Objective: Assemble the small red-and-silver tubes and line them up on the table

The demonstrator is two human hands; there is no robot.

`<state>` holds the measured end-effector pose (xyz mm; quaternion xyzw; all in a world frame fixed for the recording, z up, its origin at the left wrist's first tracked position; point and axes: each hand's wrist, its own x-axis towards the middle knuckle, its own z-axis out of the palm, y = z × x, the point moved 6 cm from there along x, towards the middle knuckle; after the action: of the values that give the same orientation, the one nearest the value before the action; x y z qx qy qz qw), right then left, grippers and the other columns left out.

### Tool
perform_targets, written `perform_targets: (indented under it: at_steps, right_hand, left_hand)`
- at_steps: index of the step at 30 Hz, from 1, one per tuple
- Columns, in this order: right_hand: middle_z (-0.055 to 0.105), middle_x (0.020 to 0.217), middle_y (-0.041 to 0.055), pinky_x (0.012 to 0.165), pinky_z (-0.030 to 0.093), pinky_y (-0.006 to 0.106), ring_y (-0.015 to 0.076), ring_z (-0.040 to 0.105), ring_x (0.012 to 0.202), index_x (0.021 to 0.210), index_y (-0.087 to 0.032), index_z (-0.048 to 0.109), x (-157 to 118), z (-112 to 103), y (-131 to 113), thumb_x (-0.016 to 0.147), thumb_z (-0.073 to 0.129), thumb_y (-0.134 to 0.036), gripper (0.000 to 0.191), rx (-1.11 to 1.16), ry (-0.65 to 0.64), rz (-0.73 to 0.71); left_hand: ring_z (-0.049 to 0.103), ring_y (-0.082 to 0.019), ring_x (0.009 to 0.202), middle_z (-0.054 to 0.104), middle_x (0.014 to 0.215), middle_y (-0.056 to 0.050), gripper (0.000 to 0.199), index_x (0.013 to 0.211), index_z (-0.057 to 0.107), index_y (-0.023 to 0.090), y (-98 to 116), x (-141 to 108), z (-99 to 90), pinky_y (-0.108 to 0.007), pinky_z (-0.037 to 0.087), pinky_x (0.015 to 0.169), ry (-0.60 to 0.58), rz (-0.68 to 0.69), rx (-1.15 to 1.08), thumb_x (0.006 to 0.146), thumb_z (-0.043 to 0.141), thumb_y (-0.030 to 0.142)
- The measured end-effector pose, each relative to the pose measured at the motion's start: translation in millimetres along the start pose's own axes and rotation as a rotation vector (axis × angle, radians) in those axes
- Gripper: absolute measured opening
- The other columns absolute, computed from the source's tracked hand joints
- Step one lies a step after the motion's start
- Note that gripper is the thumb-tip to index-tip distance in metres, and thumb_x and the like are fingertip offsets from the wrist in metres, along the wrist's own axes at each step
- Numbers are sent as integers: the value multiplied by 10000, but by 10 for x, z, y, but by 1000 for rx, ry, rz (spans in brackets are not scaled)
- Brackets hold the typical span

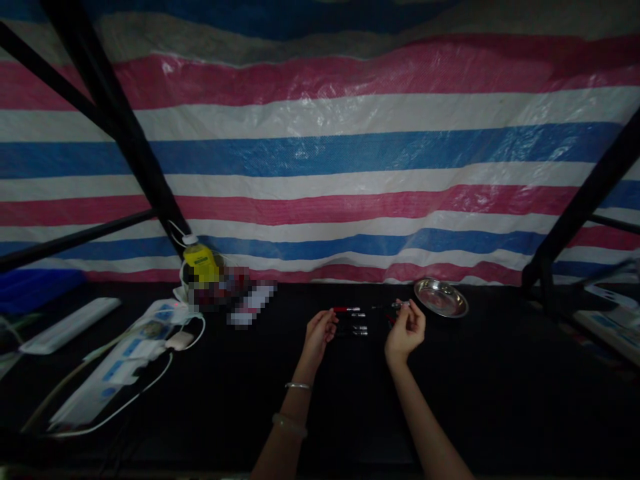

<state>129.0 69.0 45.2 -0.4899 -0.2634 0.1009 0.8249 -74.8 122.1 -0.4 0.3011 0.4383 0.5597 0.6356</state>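
Note:
My left hand point(321, 330) is on the left, its fingers curled together beside a red pen-like tool point(347, 309); whether it grips anything is too dark to tell. Several slim tools with silvery ends, among them a black one point(357, 331), lie between my hands on the black table point(350, 407). My right hand point(407, 331) has thumb and fingers pinched on a small pale piece point(404, 304). Something thin and dark, with a bit of red, shows just left of those fingers. Behind my right hand sits a round shiny metal dish point(441, 298).
Power strips point(120, 363) with plugs and white cables lie at the left. A yellow bottle point(201, 261) stands at the back left, near a blue tray point(37, 288). Black metal posts point(117, 127) frame both sides, before a striped sheet point(325, 153).

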Motion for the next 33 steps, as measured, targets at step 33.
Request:
perform_targets:
  at_steps: [33]
  right_hand:
    - [676,818,65,712,482,316,180,625,761,899,-160,634,-142,472,-144,763,601,-406,282,-83,-652,-24]
  left_hand:
    - [456,-53,455,645,676,-52,383,803,664,115,1,-94,166,-172,246,378,-226,86,230,627,699,453]
